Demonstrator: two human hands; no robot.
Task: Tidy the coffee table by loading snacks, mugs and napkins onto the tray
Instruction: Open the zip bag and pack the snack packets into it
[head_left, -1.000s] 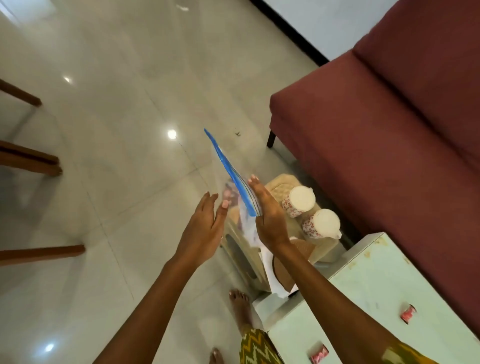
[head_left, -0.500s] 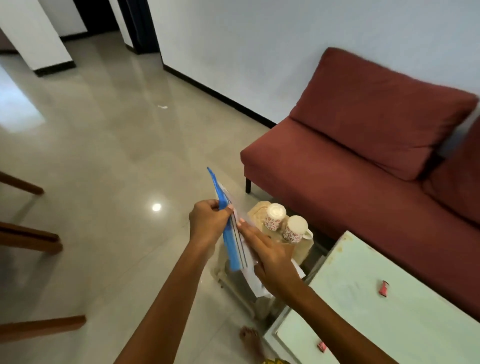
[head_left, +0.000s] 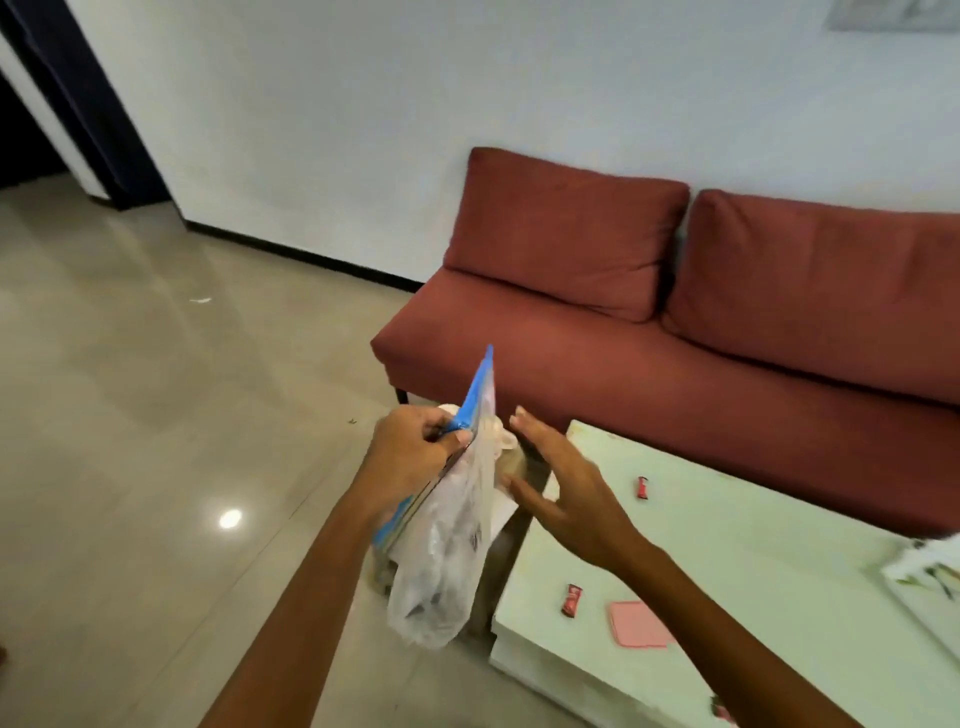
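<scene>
Bag (head_left: 452, 545) now hangs from just the left hand (head_left: 410, 457), pinched at its blue strip; right hand (head_left: 566, 493) let go, fingers spread, probably heading for table (head_left: 727, 571) snacks (head_left: 571, 600).

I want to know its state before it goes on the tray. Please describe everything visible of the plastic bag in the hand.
The plastic bag is clear and thin, with a blue strip along its top edge. It hangs crumpled, its contents blurred. The left hand pinches the blue edge; the right hand is open beside it, not touching. It hangs above the floor, left of the table.
</scene>
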